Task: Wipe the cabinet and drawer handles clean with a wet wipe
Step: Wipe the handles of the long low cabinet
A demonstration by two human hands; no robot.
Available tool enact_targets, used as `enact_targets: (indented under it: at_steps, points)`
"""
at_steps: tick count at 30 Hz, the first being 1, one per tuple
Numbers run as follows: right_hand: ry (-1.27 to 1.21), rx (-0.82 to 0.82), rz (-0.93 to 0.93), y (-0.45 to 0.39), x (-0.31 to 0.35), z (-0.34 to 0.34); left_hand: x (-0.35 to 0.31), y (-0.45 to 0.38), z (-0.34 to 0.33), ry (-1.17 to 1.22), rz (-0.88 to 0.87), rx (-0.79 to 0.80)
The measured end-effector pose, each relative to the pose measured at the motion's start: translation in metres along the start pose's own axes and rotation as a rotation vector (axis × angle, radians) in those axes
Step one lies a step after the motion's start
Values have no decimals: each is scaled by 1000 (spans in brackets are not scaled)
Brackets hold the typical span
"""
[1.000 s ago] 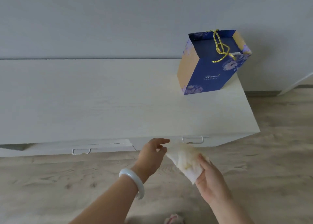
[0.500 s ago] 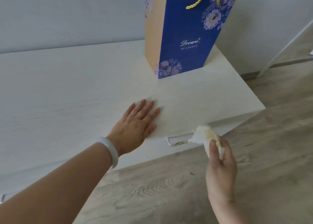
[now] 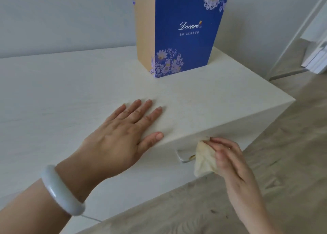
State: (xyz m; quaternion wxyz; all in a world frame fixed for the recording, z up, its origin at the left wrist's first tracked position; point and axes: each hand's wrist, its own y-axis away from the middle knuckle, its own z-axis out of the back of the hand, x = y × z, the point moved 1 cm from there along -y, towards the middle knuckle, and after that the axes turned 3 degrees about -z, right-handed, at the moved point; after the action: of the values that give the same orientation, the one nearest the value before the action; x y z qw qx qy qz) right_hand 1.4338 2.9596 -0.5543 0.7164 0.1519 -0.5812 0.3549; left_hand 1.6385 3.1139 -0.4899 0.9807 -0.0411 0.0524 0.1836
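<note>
A low white cabinet (image 3: pixel 53 95) fills the left and middle of the view. Its front face carries a metal drawer handle (image 3: pixel 183 156) just under the top edge. My right hand (image 3: pixel 230 157) pinches a crumpled, slightly yellowed wet wipe (image 3: pixel 204 160) and holds it against the right part of that handle, which the wipe hides. My left hand (image 3: pixel 122 136) lies flat on the cabinet top with straight fingers, a pale bangle on the wrist. A second handle (image 3: pixel 92 218) peeks out low under my left forearm.
A blue and tan paper gift bag (image 3: pixel 177 30) stands on the cabinet top at the back right. Light wooden floor (image 3: pixel 274 163) spreads to the right and below. A grey wall rises behind, and white boards (image 3: pixel 316 61) lean at the far right.
One second ago both hands held the wipe in front of the cabinet. My left hand has since gone flat onto the top, my right hand has brought the wipe onto the handle, and the view has come closer.
</note>
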Motion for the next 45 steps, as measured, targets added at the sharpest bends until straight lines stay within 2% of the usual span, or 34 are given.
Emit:
enact_targets:
  at_steps: [3, 9, 14, 17, 21, 27, 33, 40, 41, 44, 45]
  points:
    - [74, 15, 53, -2, -13, -8, -1, 0, -4, -11, -1, -4]
    - [70, -100, 123, -8, -15, -11, -3, 1, -6, -16, -1, -19]
    - [412, -115, 377, 4, -8, -43, -2, 0, -6, -5, 9, 3]
    - [471, -84, 443, 3, -7, -39, -4, 0, -5, 1, 11, 15]
    - [418, -108, 393, -7, -8, -4, -6, -1, -5, 4, 20, 20]
    - [598, -70, 449, -1, 5, -45, -5, -1, -6, 4, 21, 12]
    - [434, -86, 411, -4, 0, -13, -2, -1, -7, 16, 19, -13]
    - [558, -23, 479, 3, 9, -50, -2, -2, -8, 12, 18, -21]
    - [500, -44, 455, 3, 5, -45, -2, -1, -7, 18, 18, -15]
    - [193, -159, 162, 4, 1, -19, -3, -1, -6, 34, 25, -4]
    - [163, -188, 114, 3, 1, -15, -4, -1, -7, 33, 28, -4]
